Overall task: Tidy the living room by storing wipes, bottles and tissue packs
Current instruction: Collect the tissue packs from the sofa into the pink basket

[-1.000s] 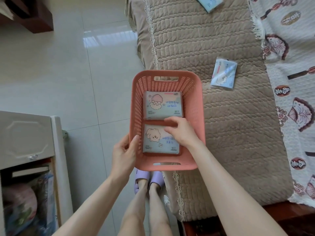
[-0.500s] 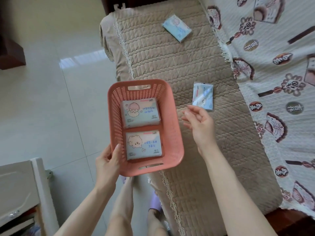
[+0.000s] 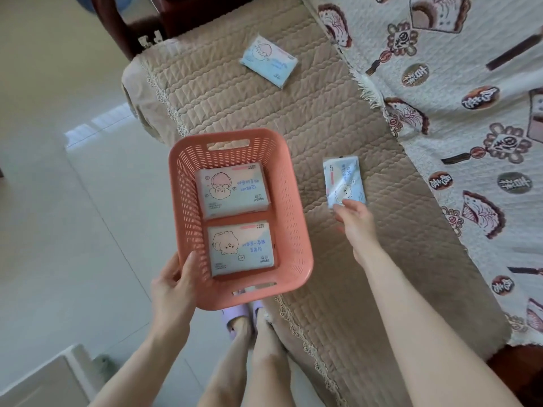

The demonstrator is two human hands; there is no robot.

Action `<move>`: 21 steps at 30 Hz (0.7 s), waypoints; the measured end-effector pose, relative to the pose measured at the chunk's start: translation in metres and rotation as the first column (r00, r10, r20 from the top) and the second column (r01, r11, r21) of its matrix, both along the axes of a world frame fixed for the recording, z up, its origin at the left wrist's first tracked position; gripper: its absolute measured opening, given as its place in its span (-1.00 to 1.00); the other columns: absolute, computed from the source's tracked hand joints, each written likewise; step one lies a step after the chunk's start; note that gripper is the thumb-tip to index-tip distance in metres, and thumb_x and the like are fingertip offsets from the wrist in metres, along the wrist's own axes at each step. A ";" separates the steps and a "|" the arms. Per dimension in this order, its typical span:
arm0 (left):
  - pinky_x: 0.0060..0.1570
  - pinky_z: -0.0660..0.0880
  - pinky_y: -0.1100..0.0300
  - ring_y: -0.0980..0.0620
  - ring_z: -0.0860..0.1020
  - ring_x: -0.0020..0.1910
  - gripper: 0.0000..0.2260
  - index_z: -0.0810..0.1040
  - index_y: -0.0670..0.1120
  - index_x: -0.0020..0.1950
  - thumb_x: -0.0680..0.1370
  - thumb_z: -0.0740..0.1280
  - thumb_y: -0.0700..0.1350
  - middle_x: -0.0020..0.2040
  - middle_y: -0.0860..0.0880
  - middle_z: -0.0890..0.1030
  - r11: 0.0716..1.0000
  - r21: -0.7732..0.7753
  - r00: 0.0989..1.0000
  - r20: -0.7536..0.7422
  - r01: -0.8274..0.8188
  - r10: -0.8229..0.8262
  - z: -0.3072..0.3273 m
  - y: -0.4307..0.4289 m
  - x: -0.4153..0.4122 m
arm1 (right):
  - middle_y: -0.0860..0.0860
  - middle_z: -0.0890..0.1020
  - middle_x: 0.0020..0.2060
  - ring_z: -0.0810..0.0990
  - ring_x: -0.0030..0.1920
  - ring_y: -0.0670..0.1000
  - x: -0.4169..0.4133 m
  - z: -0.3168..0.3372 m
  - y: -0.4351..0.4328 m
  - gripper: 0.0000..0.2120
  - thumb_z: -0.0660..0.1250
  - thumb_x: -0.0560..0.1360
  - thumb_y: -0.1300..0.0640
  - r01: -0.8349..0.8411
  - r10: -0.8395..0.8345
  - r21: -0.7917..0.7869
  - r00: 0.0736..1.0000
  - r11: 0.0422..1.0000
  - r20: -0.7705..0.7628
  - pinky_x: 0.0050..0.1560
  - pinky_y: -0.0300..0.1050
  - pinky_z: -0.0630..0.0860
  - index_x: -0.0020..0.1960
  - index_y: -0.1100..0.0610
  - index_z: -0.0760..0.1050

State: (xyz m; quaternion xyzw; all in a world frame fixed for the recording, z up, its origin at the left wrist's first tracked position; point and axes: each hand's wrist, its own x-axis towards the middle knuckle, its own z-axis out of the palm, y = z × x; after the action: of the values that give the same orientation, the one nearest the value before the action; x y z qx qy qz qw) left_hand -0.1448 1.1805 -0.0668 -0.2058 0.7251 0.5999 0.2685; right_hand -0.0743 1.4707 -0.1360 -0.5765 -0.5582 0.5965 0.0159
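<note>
1. The left hand (image 3: 173,286) is on the left. Its fingers are closed around the near left corner of the pink basket (image 3: 296,230), with the thumb hooked over the rim. It holds the basket up over the edge of the sofa seat.

2. Two tissue packs lie flat inside the basket. One with a peach picture (image 3: 232,190) is at the far end. One with a fluffy dog picture (image 3: 242,248) is at the near end. They sit side by side and fill most of the floor, so I think the next pack has to go on top of them.

3. The basket looks stiff and light, full of little holes. One hand seems enough to hold it.

4. Next comes the brown quilted cover (image 3: 293,113) on the seat. A loose pack (image 3: 269,64) lies on it far away, near the end of the seat.

5. A nearer loose pack (image 3: 344,182) lies to the right of the basket. The right hand (image 3: 357,223) is reaching for it. The fingers are a little open and the tips just touch its near edge. They hold nothing yet.

6. This pack looks soft, squishy and very light, with a shiny wrapper that may be slippery. A good way is to pinch it across the short sides, thumb under and fingers on top. It will not break if squeezed or dropped.
</note>
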 end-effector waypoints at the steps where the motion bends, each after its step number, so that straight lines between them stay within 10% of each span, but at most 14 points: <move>1: -0.24 0.56 0.35 0.11 0.66 -0.14 -0.82 0.67 0.07 -0.02 0.61 0.27 -0.12 -0.08 0.03 0.73 1.000 0.001 1.000 0.001 0.003 -0.003 -0.003 0.005 -0.007 | 0.10 0.58 0.15 0.56 0.05 -0.01 -0.004 -0.009 0.009 -0.59 0.37 0.51 0.13 -0.008 0.008 0.001 0.999 1.000 0.032 0.23 -0.02 0.48 0.33 0.15 0.41; 9: -0.17 0.57 0.36 0.10 0.65 -0.11 -0.81 0.68 0.08 -0.04 0.61 0.27 -0.11 -0.09 0.05 0.73 0.999 -0.044 1.000 -0.002 0.002 -0.002 -0.013 0.041 -0.041 | 0.06 0.33 0.46 0.35 0.41 0.04 -0.026 -0.054 0.062 -0.32 0.40 0.49 0.09 -0.117 0.114 0.010 0.979 0.993 0.171 0.26 -0.17 0.28 0.52 0.08 0.18; 21: -0.15 0.61 0.26 0.00 0.66 -0.08 -0.83 0.65 0.03 0.07 0.62 0.26 -0.07 -0.01 -0.05 0.72 0.997 -0.072 1.000 0.017 -0.010 0.012 -0.033 0.074 -0.071 | 0.17 0.54 0.21 0.48 0.25 0.23 -0.049 -0.103 0.111 -0.52 0.45 0.41 0.12 -0.303 0.224 0.118 0.870 0.946 0.439 0.29 0.17 0.39 0.27 0.18 0.39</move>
State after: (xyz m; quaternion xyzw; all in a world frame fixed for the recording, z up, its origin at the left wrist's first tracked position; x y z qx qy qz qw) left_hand -0.2160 1.2545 -0.0997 -0.2246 0.7427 0.5730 0.2639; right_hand -0.1229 1.5812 -0.2390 -0.6053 -0.6744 0.4012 -0.1335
